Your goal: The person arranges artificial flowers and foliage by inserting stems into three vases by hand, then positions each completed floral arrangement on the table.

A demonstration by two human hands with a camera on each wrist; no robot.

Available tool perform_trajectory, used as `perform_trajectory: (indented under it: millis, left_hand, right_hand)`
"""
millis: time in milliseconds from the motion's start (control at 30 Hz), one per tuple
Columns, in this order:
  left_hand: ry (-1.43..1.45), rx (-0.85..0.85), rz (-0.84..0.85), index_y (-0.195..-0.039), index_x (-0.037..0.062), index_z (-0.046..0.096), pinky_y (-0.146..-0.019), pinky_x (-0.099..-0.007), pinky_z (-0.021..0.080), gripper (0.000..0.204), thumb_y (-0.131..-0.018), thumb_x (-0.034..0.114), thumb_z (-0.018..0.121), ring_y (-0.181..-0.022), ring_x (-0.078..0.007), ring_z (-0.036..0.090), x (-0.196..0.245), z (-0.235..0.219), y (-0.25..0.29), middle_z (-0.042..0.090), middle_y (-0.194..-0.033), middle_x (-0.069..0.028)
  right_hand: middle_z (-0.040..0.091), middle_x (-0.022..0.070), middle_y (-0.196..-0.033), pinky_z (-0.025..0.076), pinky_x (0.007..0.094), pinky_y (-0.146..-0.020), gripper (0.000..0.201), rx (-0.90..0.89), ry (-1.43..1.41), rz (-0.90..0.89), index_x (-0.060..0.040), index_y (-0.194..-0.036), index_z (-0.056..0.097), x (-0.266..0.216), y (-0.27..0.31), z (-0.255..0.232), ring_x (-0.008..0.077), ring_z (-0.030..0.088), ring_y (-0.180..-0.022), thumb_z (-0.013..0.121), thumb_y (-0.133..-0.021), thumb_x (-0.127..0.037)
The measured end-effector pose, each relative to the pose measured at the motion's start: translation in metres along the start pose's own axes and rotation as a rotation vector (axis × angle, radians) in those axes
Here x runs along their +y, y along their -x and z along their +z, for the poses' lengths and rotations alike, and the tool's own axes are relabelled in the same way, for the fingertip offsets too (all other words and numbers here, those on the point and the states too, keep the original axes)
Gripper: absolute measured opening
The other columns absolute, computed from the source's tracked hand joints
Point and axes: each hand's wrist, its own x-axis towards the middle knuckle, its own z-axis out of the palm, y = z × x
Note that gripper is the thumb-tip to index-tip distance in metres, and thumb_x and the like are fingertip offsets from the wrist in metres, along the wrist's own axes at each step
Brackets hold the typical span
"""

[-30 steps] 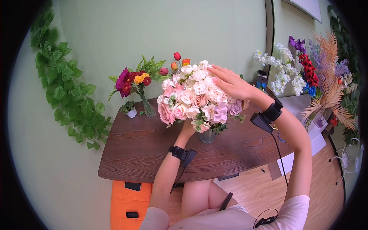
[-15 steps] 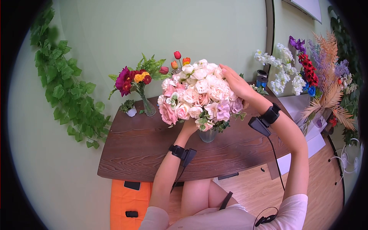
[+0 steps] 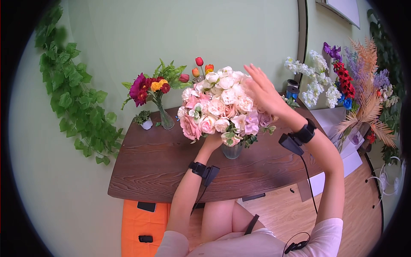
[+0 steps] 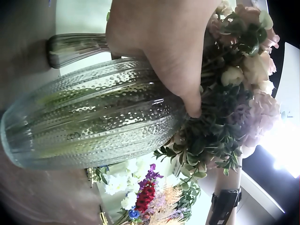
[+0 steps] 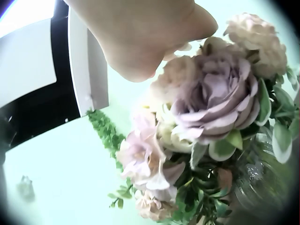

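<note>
A full bouquet of white, pink and lilac flowers (image 3: 227,103) stands in a ribbed glass vase (image 3: 231,150). My left hand (image 3: 212,142) is at the vase's neck under the blooms; in the left wrist view that hand (image 4: 161,42) curls round the top of the textured vase (image 4: 93,117), its far fingers hidden. My right hand (image 3: 265,93) lies along the bouquet's right side with fingers straight and pointing up. In the right wrist view, the hand (image 5: 145,35) is beside a lilac rose (image 5: 218,96); whether it touches the petals I cannot tell.
Behind on the left stand a slim vase (image 3: 166,119) of red and yellow flowers and a small potted succulent (image 3: 146,123). Tulips (image 3: 199,61) rise behind the bouquet. Spools (image 3: 292,91) are at the back right; tall flowers (image 3: 344,81) stand farther right.
My right hand has moved from the bouquet's upper right down and outward to its right side, fingers now pointing more upward. The bouquet shifted slightly; my left hand stays at the vase.
</note>
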Motion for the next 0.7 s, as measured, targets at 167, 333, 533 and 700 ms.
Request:
perform_trajectory:
  millis: [167,333,533,700]
  left_hand:
    - [0.043,0.1,0.043,-0.129,0.0038,0.041,-0.103,-0.0349,0.029,0.052,-0.084,0.026,0.056,-0.124,-0.0249,0.038,0.027,0.003,0.001,0.041,-0.134,-0.0132]
    - [0.059,0.149,0.059,-0.128,0.0041,0.041,-0.102,-0.0352,0.031,0.05,-0.084,0.022,0.058,-0.122,-0.0235,0.04,0.048,0.002,0.005,0.043,-0.132,-0.0122]
    - [0.002,0.141,0.068,-0.128,0.0034,0.04,-0.101,-0.0352,0.031,0.05,-0.084,0.018,0.058,-0.12,-0.0242,0.041,0.055,0.002,0.007,0.044,-0.13,-0.0131]
    - [0.047,0.18,0.088,-0.129,0.0034,0.039,-0.102,-0.0355,0.031,0.049,-0.084,0.015,0.056,-0.121,-0.0247,0.04,0.054,0.004,0.007,0.042,-0.131,-0.0134]
  right_hand:
    - [0.029,0.0189,-0.141,0.015,0.0441,-0.108,0.048,-0.037,0.259,-0.482,-0.0063,-0.135,0.033,-0.048,0.02,0.012,0.0337,0.021,-0.133,0.036,-0.091,-0.027]
    - [0.035,0.0213,-0.136,0.022,0.042,-0.106,0.047,-0.085,0.35,-0.56,0.0012,-0.133,0.033,-0.046,0.019,0.018,0.0338,0.031,-0.128,0.038,-0.091,-0.02]
    - [0.045,0.0211,-0.127,0.029,0.0418,-0.102,0.047,0.005,0.364,-0.568,0.0047,-0.125,0.042,-0.04,0.021,0.026,0.034,0.04,-0.121,0.042,-0.09,-0.028]
    - [0.044,0.0218,-0.128,0.028,0.0429,-0.102,0.051,-0.006,0.435,-0.598,0.0025,-0.127,0.041,-0.041,0.022,0.029,0.0346,0.038,-0.122,0.042,-0.091,-0.034]
